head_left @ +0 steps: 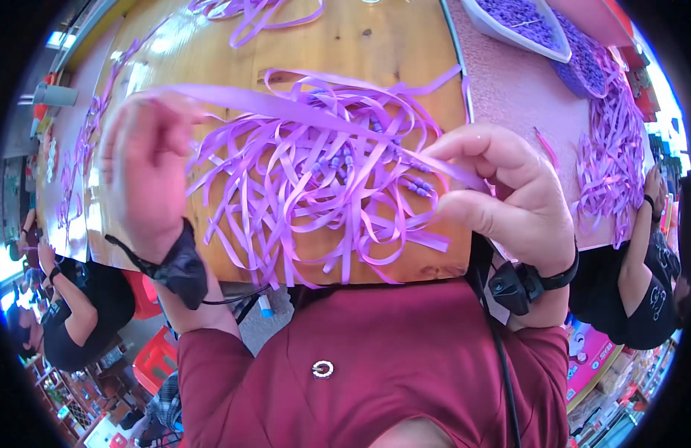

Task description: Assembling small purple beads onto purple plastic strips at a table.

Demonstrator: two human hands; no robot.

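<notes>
A purple ribbon (286,108) stretches across the table between my two hands. My left hand (147,164), smeared by motion, is raised at the left with its fingers curled in around one end of the ribbon. At the right, my right hand (510,187) pinches the ribbon between thumb and fingers, and a short end sticks out past the grip. Below the taut strip lies a tangled pile of purple ribbons (286,194) on the wooden table (405,45). Small purple beads (416,185) show among the loops. Both wrists wear black strapped devices.
More ribbons (278,15) lie at the table's far edge. Right of it, a pink surface (495,82) bears a white tray of purple beads (521,30), a second container of beads (581,71) and a ribbon heap (618,149). People sit on both sides; red stools (155,358) stand lower left.
</notes>
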